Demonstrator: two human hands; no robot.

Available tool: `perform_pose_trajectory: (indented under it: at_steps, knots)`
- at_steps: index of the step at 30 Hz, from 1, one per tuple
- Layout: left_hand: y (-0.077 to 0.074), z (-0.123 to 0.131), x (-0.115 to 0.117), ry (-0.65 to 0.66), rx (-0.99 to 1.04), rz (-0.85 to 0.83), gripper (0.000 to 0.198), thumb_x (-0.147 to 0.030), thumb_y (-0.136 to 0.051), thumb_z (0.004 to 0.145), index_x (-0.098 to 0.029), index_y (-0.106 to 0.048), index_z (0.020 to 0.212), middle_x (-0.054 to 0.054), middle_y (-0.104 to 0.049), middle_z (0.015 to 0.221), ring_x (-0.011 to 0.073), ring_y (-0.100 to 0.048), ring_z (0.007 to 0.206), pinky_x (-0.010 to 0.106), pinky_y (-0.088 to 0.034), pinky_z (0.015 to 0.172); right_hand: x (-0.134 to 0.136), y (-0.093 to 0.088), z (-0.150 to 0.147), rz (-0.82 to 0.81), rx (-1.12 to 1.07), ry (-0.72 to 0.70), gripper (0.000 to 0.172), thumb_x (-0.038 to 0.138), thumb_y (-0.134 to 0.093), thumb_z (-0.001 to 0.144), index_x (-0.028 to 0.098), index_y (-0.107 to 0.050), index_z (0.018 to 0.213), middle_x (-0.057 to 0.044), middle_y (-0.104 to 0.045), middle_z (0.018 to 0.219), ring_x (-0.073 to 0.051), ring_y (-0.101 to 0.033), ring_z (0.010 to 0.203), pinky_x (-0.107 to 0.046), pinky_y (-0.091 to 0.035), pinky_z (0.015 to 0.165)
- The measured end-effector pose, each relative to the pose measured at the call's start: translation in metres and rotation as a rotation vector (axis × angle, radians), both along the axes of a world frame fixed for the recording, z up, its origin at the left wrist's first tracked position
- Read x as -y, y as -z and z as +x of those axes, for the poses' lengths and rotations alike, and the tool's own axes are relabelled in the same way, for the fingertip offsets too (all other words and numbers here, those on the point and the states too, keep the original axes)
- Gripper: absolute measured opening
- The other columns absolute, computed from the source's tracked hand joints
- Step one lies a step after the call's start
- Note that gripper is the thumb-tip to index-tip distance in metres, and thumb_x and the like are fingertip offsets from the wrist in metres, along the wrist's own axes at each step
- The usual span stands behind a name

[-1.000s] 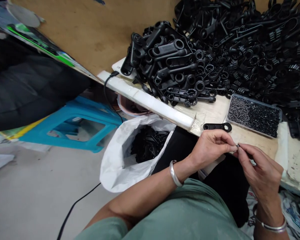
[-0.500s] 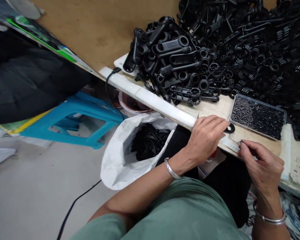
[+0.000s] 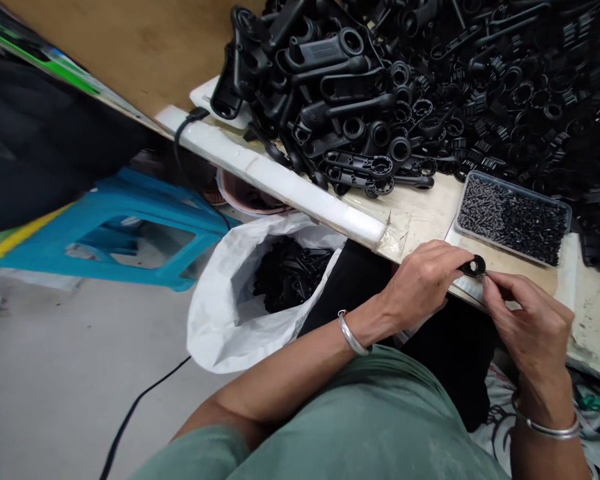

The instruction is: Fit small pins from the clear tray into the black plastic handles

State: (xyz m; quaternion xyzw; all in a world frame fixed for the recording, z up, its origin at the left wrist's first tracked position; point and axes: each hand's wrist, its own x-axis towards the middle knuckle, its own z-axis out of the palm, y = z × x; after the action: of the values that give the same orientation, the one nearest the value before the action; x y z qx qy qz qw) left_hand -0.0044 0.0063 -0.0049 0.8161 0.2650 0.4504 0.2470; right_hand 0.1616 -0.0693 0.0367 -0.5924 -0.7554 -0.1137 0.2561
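Observation:
My left hand [image 3: 423, 283] is closed around a black plastic part. Its round, holed end [image 3: 475, 265] sticks out past the fingertips, and the rest is hidden in the hand. My right hand [image 3: 530, 313] pinches with thumb and forefinger at the near right rim of that ring. Something tiny sits between those fingertips, too small to name. Both hands are over the front edge of the worktable [image 3: 425, 217]. Just beyond them stands a clear plastic box [image 3: 513, 257] holding many tiny dark metal and black pieces.
Black plastic handle-shaped parts and rings [image 3: 350, 127] are heaped across the back. A white padded strip [image 3: 280, 177] runs along the table edge. Below it stands an open white sack [image 3: 220, 313] of black parts. A blue stool [image 3: 130, 233] is at left, and a black cable [image 3: 140, 400] hangs down.
The black part's ring has come to the right, up to my right fingertips; before, the two hands were apart. The view has shifted slightly, and the heap appears further left and higher.

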Motion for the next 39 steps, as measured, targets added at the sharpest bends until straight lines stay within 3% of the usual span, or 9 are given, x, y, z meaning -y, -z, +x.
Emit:
perform_pose_trajectory:
  at_steps: [11,18,23,29,34,39]
  knots:
    - [0.006,0.001,0.000,0.018,0.058,0.026,0.011,-0.011,-0.056,0.096,-0.010,-0.063,0.105,0.007,-0.073,0.094,0.0171,-0.067,0.092,0.030,-0.058,0.086,-0.008,-0.001,-0.005,-0.029,0.226,-0.049,0.006,0.012,-0.061,0.093,0.010,-0.065,0.096,-0.006,-0.072,0.081,-0.014,-0.068,0.069,-0.025,-0.050,0.068]
    - [0.008,0.002,0.001,0.044,0.097,-0.013,0.015,-0.008,-0.051,0.097,-0.011,-0.063,0.105,0.006,-0.072,0.094,0.0164,-0.066,0.092,0.031,-0.058,0.088,-0.011,-0.010,-0.018,-0.157,0.370,-0.014,0.019,0.016,-0.051,0.099,0.011,-0.065,0.086,-0.007,-0.067,0.073,-0.016,-0.061,0.058,-0.030,-0.038,0.054]
    - [0.008,0.002,0.001,0.049,0.075,-0.041,0.015,-0.010,-0.049,0.098,-0.010,-0.063,0.104,0.007,-0.072,0.094,0.0168,-0.065,0.093,0.033,-0.057,0.089,-0.015,-0.018,-0.016,-0.307,0.110,0.020,0.025,0.025,-0.049,0.099,0.014,-0.068,0.087,-0.006,-0.069,0.071,-0.017,-0.065,0.062,-0.028,-0.043,0.059]
    - [0.008,0.001,0.001,0.077,0.042,-0.084,0.018,-0.010,-0.048,0.099,-0.013,-0.062,0.108,0.007,-0.072,0.099,0.0163,-0.065,0.099,0.032,-0.056,0.092,-0.023,-0.022,-0.004,-0.623,-0.311,0.250,0.032,0.041,-0.055,0.090,0.017,-0.070,0.074,-0.001,-0.063,0.056,-0.014,-0.058,0.050,-0.026,-0.040,0.052]
    - [0.007,0.001,0.001,0.099,-0.004,-0.111,0.017,-0.008,-0.048,0.098,-0.014,-0.063,0.104,0.006,-0.071,0.099,0.0166,-0.064,0.098,0.032,-0.056,0.092,-0.027,-0.028,-0.007,-0.659,-0.268,0.278,0.033,0.040,-0.053,0.089,0.018,-0.068,0.069,0.000,-0.062,0.052,-0.013,-0.053,0.046,-0.026,-0.037,0.050]
    - [0.005,0.000,0.000,0.116,-0.003,-0.118,0.017,-0.009,-0.047,0.098,-0.014,-0.063,0.100,0.006,-0.070,0.097,0.0168,-0.063,0.097,0.031,-0.055,0.092,-0.028,-0.030,-0.015,-0.576,-0.081,0.227,0.033,0.037,-0.047,0.093,0.019,-0.065,0.071,-0.003,-0.064,0.055,-0.015,-0.055,0.047,-0.028,-0.036,0.053]
